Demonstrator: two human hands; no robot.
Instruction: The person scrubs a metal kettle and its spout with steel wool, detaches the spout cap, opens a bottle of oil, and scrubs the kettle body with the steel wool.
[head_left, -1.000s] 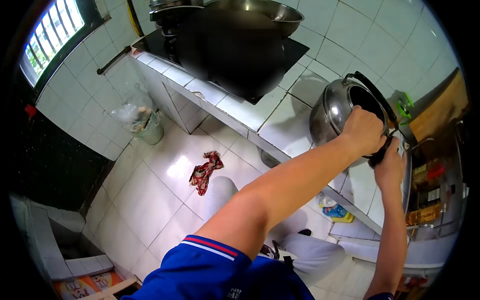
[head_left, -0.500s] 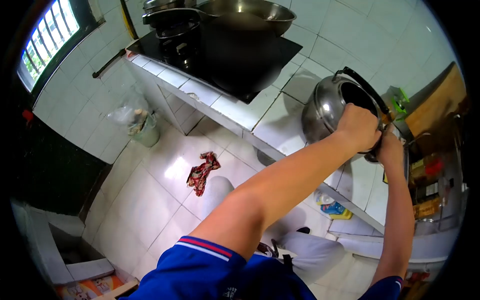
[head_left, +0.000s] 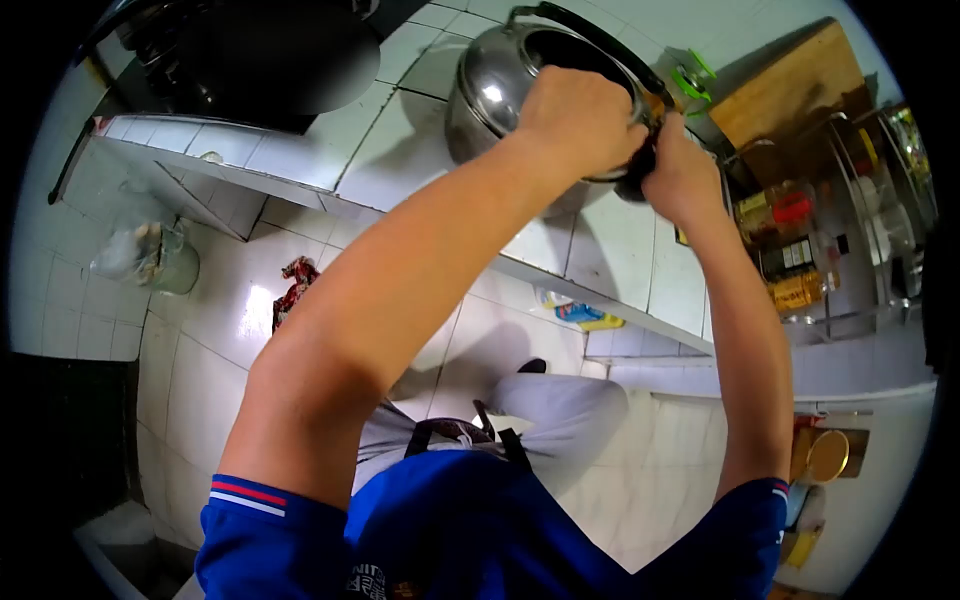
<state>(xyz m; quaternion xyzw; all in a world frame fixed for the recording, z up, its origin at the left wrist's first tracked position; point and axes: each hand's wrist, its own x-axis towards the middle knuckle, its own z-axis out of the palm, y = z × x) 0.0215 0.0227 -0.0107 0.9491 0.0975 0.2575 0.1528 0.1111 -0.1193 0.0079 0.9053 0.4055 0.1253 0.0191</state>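
A metal kettle stands on the white tiled counter, its wide dark opening facing up and toward the right. Its black handle arches over the far side. My left hand is closed at the near rim, across part of the opening, with its fingertips hidden. Close beside it, my right hand is closed on the kettle's right side near the lower end of the handle. A dark part below the hands is mostly covered.
A black cooktop lies left along the tiled counter. Right are a wooden cutting board, a green-topped item and a rack with bottles. On the floor are a patterned cloth and a bagged bin.
The view has turned right and down, so the kettle and counter appear further left and higher. Both hands remain at the kettle, close together.
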